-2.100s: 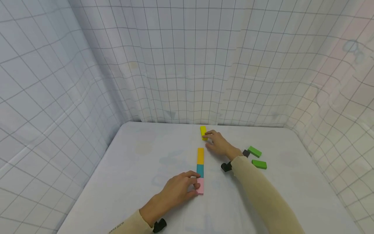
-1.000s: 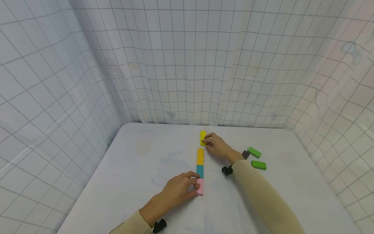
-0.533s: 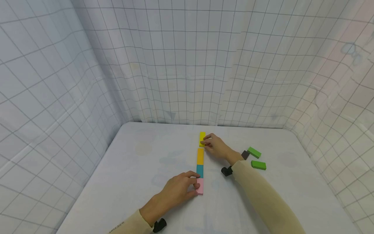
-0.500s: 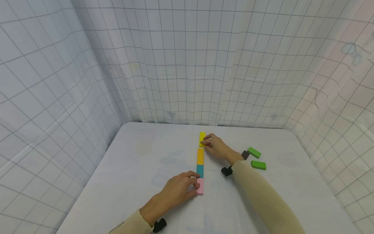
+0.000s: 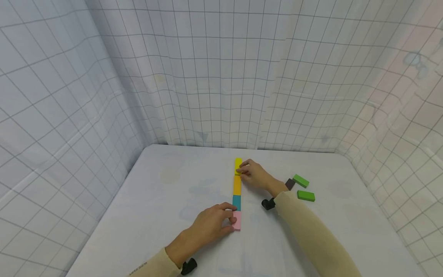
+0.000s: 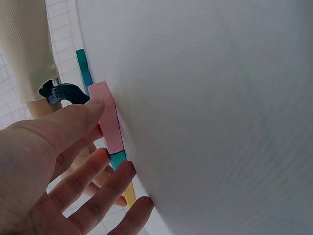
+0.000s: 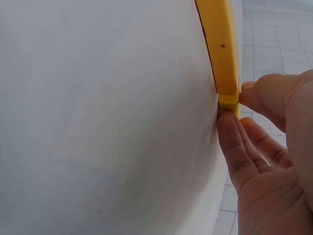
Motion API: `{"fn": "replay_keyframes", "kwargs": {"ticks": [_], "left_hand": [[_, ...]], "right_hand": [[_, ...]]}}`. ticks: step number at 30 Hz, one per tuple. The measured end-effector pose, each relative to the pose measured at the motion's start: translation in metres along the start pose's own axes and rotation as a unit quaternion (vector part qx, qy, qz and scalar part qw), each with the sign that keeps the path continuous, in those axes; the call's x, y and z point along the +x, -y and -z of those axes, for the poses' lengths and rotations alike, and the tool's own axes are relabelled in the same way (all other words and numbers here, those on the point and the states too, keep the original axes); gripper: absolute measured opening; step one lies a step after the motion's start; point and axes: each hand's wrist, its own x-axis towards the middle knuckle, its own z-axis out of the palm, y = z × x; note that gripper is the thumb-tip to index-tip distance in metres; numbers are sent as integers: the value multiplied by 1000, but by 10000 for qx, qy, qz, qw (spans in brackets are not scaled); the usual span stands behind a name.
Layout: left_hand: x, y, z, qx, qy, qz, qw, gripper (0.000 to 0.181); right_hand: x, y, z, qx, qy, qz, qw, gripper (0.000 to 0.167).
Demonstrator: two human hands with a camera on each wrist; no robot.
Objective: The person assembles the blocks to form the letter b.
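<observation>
In the head view, a pink block (image 5: 237, 225), a teal block (image 5: 237, 202), an orange block (image 5: 237, 185) and a yellow block (image 5: 238, 163) lie in one straight line on the white table. My left hand (image 5: 211, 224) holds the pink block at the near end. Its thumb presses that block in the left wrist view, while the other fingers spread along the row. At the far end my right hand (image 5: 257, 176) pinches the yellow block between thumb and fingers. The right wrist view shows the yellow block (image 7: 228, 102) close against the orange block (image 7: 218, 46); its far part is hidden.
Two green blocks (image 5: 306, 196) lie apart from the row, to the right of my right wrist. Black gear (image 5: 268, 204) is strapped on each wrist. Gridded white curtains (image 5: 221, 96) surround the table (image 5: 166, 184) at the back and both sides.
My right hand has drawn the yellow block nearer and slightly left, straightening it and closing the gap to the orange block. The left hand has stayed on the pink block.
</observation>
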Motion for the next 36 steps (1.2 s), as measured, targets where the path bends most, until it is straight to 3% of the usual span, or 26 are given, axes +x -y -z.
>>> {"fn": "replay_keyframes", "kwargs": {"ticks": [5,8,12,19,25,29,32,36], "left_hand": [[0,0,-1,-17,-21,17,10000,11],[0,0,-1,-36,-58,24,10000,12],[0,0,-2,-10,-120,-14,9999,12],[-1,1,-2,41,-188,-72,9998,12],[0,0,-2,52,-156,-43,9999,11],[-1,0,-2,32,-114,-8,9999,11],[-1,0,-2,22,-93,12,10000,11],[-1,0,-2,45,-80,29,10000,12]], "right_hand": [[-4,27,7,-15,57,-431,9991,32],[-5,29,7,-93,54,-447,9989,31],[-3,20,3,-66,-9,-261,9996,31],[8,-27,-19,-134,-180,130,9997,31],[6,-27,-17,-117,-180,328,9992,34],[-1,-2,-7,-39,-101,282,9995,33],[-2,4,-5,-49,-94,135,9999,31],[3,-21,-17,-146,-122,235,9995,32]]}}
